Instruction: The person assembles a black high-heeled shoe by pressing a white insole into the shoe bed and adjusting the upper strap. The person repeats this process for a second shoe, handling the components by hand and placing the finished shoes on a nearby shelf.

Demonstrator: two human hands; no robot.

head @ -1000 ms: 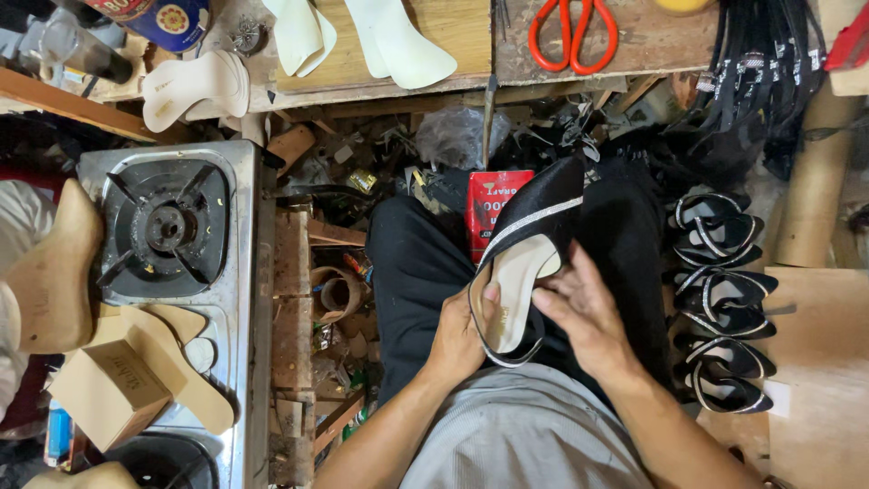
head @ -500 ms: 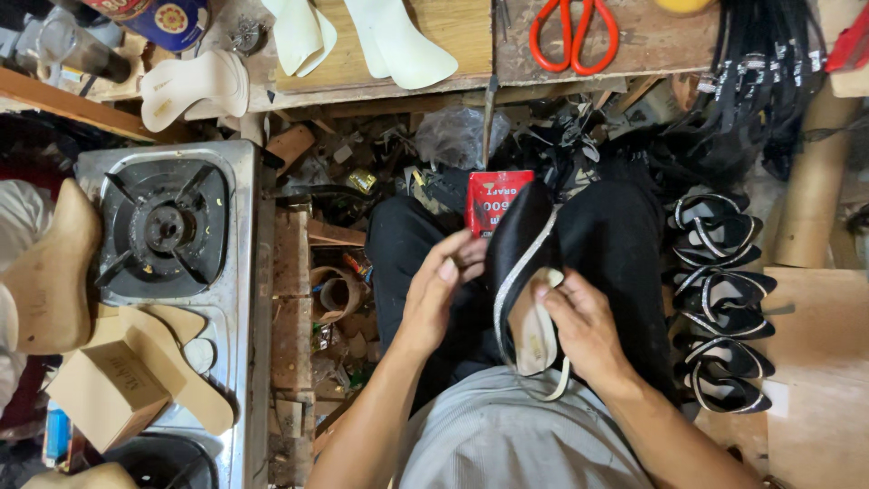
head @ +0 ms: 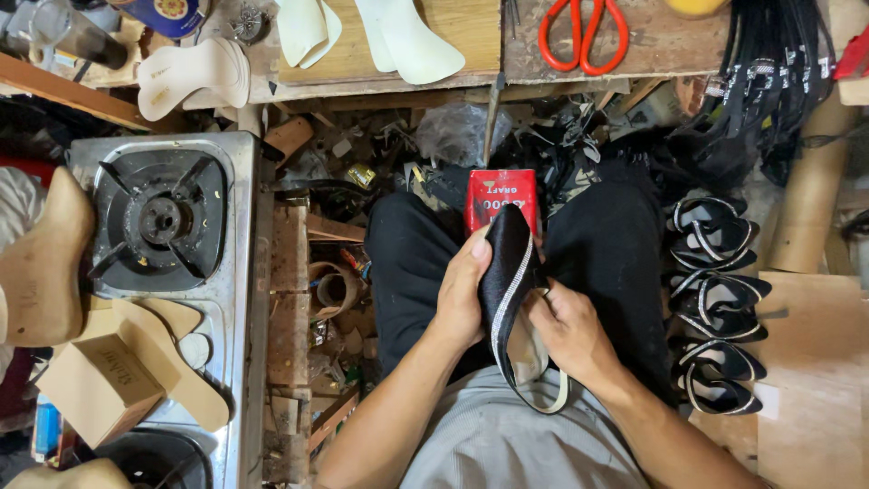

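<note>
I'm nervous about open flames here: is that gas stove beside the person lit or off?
Off, as far as can be seen: the gas stove shows a bare black burner with no flame or glow and nothing on it.

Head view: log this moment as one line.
left hand: grips black shoe upper | right hand: holds its lower edge | red tin: between knees | finished uppers: stacked at right

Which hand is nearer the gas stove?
Left. The left hand holds the black sandal upper on the side facing the gas stove; the right hand grips it from the far side.
</note>
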